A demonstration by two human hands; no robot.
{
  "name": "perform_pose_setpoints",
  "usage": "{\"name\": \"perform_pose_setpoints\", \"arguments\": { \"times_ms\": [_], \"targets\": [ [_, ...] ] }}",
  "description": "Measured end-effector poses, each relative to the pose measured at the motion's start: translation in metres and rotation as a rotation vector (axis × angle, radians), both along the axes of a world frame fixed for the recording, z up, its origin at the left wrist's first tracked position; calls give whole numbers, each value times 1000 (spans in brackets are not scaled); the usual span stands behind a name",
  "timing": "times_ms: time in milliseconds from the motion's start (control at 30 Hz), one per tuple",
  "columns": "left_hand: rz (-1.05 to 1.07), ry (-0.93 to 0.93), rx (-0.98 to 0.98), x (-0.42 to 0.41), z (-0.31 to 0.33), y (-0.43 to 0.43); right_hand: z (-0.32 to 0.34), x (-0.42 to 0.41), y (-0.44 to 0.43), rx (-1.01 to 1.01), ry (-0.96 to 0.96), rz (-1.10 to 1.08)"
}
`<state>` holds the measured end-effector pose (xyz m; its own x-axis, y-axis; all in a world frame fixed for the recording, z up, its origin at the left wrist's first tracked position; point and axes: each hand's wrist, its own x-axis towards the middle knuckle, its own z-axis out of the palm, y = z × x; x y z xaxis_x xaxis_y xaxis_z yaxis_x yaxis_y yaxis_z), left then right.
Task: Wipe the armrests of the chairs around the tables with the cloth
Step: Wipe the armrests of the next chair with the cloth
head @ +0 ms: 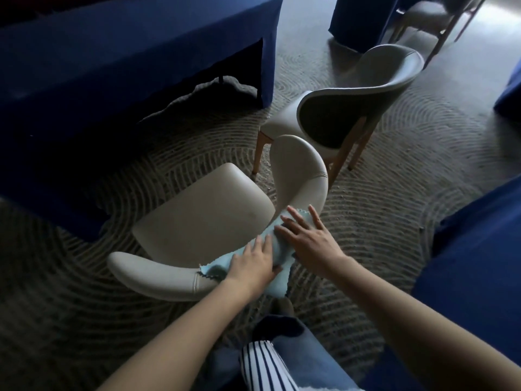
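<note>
A beige padded chair (203,210) stands right below me, its curved back and armrests wrapping round the seat. A light blue cloth (277,280) with a zigzag edge lies draped over the back of the chair. My left hand (253,263) presses flat on the cloth, fingers straight, thumb at the near side. My right hand (304,235) lies on the cloth a little further right, fingers spread and straight, toward the right armrest (298,167). The left armrest (149,275) stretches out bare to the left.
A second chair (361,108) stands just beyond, its back turned to me. A table under a dark blue cloth (127,52) fills the upper left; more blue-draped tables (473,263) sit at right and top. A third chair (428,15) is far back. Patterned carpet covers the floor.
</note>
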<state>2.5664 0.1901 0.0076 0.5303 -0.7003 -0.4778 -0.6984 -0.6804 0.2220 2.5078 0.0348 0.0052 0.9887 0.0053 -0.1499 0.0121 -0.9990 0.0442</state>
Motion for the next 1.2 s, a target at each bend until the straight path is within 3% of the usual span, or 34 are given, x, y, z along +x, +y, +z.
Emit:
{"name": "perform_pose_setpoints", "arguments": {
  "times_ms": [267,500,567,667,733,800,1200],
  "targets": [
    [-163,-166,110,-6,-2,46,-22,-12,61,12,-223,18],
    [-293,-302,-109,24,-15,129,-22,6,123,91,-278,203],
    [-351,-306,-118,38,-7,148,-22,19,135,132,-235,266],
    [-384,-329,-11,57,-5,166,-21,34,145,198,32,288],
    [-324,-341,78,59,-6,167,-19,41,147,190,170,318],
    [-284,-379,101,54,-9,158,-20,42,143,159,191,344],
    [-112,-449,-62,2,-22,59,-28,36,16,247,-303,739]
  ]
}}
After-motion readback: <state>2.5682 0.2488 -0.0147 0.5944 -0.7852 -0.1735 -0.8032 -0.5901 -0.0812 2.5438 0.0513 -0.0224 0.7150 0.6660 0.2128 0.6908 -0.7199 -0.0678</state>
